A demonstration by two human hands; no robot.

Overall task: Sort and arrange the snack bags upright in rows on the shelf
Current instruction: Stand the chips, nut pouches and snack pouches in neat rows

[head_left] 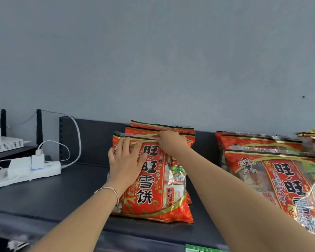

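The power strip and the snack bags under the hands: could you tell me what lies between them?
Bare dark shelf, plus a white cable looping beside the power strip, as the head view shows.

- Your left hand (pixel 126 159) lies flat, fingers spread, on the face of the front red snack bag (pixel 153 199), near its top.
- Your right hand (pixel 171 142) curls over the top seals of the rear bags (pixel 162 126), which stand upright just behind the front one.
- A second row of red bags (pixel 273 179) leans at your right, apart from the first.
- Both rows stand on the dark shelf (pixel 53 197).
- A white power strip (pixel 44 172) lies at your left.
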